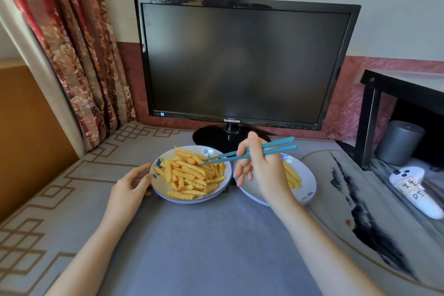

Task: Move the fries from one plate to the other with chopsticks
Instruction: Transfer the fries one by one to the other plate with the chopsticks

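A pair of blue chopsticks (249,153) is being gripped by the right hand (260,170), the fingers wrapped around the upper half of the sticks, and the tips are being held over the heap of crinkle-cut fries (192,174) piled on the left plate (160,188); whether a fry is being pinched between the tips cannot be told. That plate, white with a blue rim and a blue flower pattern, is being steadied by the left hand (131,184), whose fingers are being curled loosely against its near-left rim without closing around anything. Just beside it, a matching right plate (310,182) is being partly covered by the right hand and wrist, and a few fries (293,175) are being shown on its far half. Both plates are being borne by a grey table mat (204,243) edged with a brown fret pattern. Behind them a dark Samsung monitor (240,65) is being kept upright on its black stand, and a white game controller (413,186) is being left lying well apart to the right.
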Demonstrator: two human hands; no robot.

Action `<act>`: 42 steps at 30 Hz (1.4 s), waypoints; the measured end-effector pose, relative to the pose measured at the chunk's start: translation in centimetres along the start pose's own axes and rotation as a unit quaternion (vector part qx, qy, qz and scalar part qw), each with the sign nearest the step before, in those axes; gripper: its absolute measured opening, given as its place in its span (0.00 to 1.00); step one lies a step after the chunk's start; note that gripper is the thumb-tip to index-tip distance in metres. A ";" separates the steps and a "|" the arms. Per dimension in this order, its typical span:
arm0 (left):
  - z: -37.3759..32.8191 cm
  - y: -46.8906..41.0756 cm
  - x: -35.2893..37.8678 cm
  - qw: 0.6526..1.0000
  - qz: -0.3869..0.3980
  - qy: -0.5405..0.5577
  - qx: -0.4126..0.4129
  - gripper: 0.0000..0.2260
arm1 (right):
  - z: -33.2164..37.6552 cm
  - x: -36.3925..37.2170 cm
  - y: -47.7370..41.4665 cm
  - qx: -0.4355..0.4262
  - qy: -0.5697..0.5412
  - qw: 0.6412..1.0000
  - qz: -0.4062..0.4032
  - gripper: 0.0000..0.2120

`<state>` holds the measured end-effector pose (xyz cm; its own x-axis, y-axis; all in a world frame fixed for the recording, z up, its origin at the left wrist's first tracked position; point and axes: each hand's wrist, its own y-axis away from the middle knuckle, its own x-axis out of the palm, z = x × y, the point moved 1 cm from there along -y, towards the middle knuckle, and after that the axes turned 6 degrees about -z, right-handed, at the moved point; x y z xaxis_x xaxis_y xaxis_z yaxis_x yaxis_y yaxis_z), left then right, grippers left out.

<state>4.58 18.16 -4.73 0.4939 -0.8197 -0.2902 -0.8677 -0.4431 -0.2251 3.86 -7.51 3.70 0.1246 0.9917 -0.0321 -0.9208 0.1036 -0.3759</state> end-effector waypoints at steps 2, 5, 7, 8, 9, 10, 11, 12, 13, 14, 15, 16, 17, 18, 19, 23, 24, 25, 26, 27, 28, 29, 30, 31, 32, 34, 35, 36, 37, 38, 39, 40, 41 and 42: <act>-0.1 0.0 0.0 1.000 0.001 0.000 0.001 0.11 | -0.1 0.1 0.2 -0.003 -0.002 1.000 -0.008 0.22; 0.0 0.0 0.0 1.000 0.004 -0.001 0.000 0.11 | 0.0 -0.3 0.5 -0.005 -0.023 0.999 -0.041 0.22; 0.1 -0.1 0.0 1.000 0.003 -0.007 -0.002 0.10 | 0.3 -1.1 0.5 -0.010 -0.019 0.997 -0.068 0.22; 0.2 -0.1 0.0 1.000 0.002 -0.009 -0.003 0.11 | 0.4 -1.6 0.4 -0.011 -0.016 0.996 -0.083 0.22; 0.2 -0.1 0.0 1.000 0.002 -0.010 -0.005 0.11 | 0.6 -2.3 0.4 -0.011 -0.015 0.995 -0.099 0.22; 0.1 -0.1 0.0 1.000 0.002 -0.012 -0.006 0.11 | 0.7 -3.0 0.2 -0.009 -0.017 0.993 -0.115 0.22; 0.1 -0.1 0.0 1.000 0.002 -0.015 -0.006 0.11 | 0.9 -3.8 0.1 -0.009 -0.018 0.991 -0.131 0.22; 0.0 -0.1 0.0 1.000 0.002 -0.017 -0.006 0.11 | 1.0 -4.7 -0.1 -0.013 -0.017 0.989 -0.145 0.22; 0.0 -0.1 0.0 1.000 0.002 -0.019 -0.004 0.11 | 1.1 -5.6 -0.3 -0.016 -0.012 0.987 -0.159 0.22; 0.0 -0.1 0.0 1.000 0.002 -0.020 -0.003 0.11 | 1.0 -6.5 -0.5 -0.018 -0.003 0.985 -0.172 0.22; 0.0 -0.1 0.0 1.000 0.003 -0.021 -0.004 0.11 | 0.9 -7.3 -0.8 -0.018 0.007 0.983 -0.184 0.22; 0.0 -0.1 0.0 1.000 0.003 -0.021 -0.004 0.11 | 0.6 -8.1 -1.1 -0.018 0.019 0.980 -0.195 0.22; 0.0 -0.1 0.0 1.000 0.004 -0.021 -0.003 0.11 | 0.3 -8.8 -1.2 -0.017 0.033 0.978 -0.204 0.23; 0.0 0.0 0.0 1.000 0.004 -0.021 -0.002 0.11 | -0.1 -9.4 -1.4 -0.014 0.049 0.976 -0.210 0.23; -0.1 0.0 0.0 1.000 0.005 -0.020 -0.002 0.11 | -0.5 -9.7 -1.5 -0.010 0.063 0.975 -0.212 0.23; -0.2 0.0 0.0 1.000 0.006 -0.019 -0.002 0.11 | -1.9 -9.8 -1.4 0.006 0.078 0.979 -0.187 0.23; -0.2 0.0 0.0 1.000 0.006 -0.019 -0.002 0.11 | -2.1 -9.6 -1.4 0.008 0.080 0.980 -0.181 0.23; -0.2 0.1 0.0 1.000 0.006 -0.017 -0.002 0.10 | -2.2 -9.4 -1.3 0.010 0.080 0.981 -0.177 0.23; -0.3 0.1 0.0 1.000 0.005 -0.017 -0.001 0.10 | -2.1 -9.2 -1.3 0.009 0.079 0.981 -0.177 0.23; -0.3 0.1 0.0 1.000 0.005 -0.017 0.000 0.10 | -1.9 -8.9 -1.2 0.007 0.075 0.981 -0.177 0.23; -0.3 0.1 0.0 1.000 0.004 -0.018 0.000 0.10 | -1.6 -8.6 -1.2 0.002 0.066 0.982 -0.177 0.23; -0.3 0.1 0.0 1.000 0.003 -0.018 0.000 0.10 | -1.2 -8.2 -1.2 -0.004 0.054 0.983 -0.174 0.23; -0.3 0.1 0.0 1.000 0.003 -0.018 -0.001 0.10 | -0.8 -7.7 -1.1 -0.008 0.040 0.985 -0.169 0.22; -0.3 0.1 0.0 1.000 0.003 -0.020 -0.002 0.11 | -0.4 -7.1 -1.1 -0.006 0.024 0.987 -0.161 0.22; -0.3 0.1 0.0 1.000 0.003 -0.021 -0.002 0.11 | 0.0 -6.4 -1.1 -0.002 0.007 0.989 -0.149 0.21; -0.3 0.1 0.1 1.000 0.003 -0.022 -0.001 0.12 | 0.3 -4.9 -1.1 0.004 -0.014 0.993 -0.116 0.21; -0.3 0.1 0.0 1.000 0.002 -0.022 0.000 0.12 | 0.3 -4.1 -1.2 0.005 -0.017 0.995 -0.097 0.22; -0.3 0.1 0.0 1.000 0.002 -0.020 0.000 0.12 | 0.2 -3.2 -1.2 0.004 -0.018 0.997 -0.080 0.22; -0.3 0.1 0.0 1.000 0.001 -0.017 -0.001 0.12 | 0.1 -2.4 -1.3 0.003 -0.019 0.998 -0.064 0.22; -0.3 0.1 -0.1 1.000 0.000 -0.014 -0.003 0.12 | -0.1 -1.7 -1.4 0.002 -0.022 0.999 -0.049 0.22; -0.3 0.2 -0.1 1.000 0.000 -0.012 -0.003 0.12 | -0.2 -1.0 -1.4 0.002 -0.025 0.999 -0.038 0.22; -0.4 0.3 0.0 1.000 0.001 -0.011 -0.002 0.12 | -0.4 -0.5 -1.4 0.004 -0.029 0.999 -0.031 0.22; -0.5 0.3 0.0 1.000 0.002 -0.008 -0.001 0.12 | -0.5 -0.1 -1.5 0.005 -0.034 0.999 -0.026 0.22; -0.7 0.4 0.0 1.000 0.003 -0.006 0.001 0.12 | -0.6 0.2 -1.5 0.006 -0.037 0.999 -0.022 0.22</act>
<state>4.20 17.74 -4.22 0.4891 -0.8181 -0.3024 -0.8707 -0.4375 -0.2247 5.45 -7.53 3.70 0.1380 0.9890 0.0536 -0.9197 0.1480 -0.3637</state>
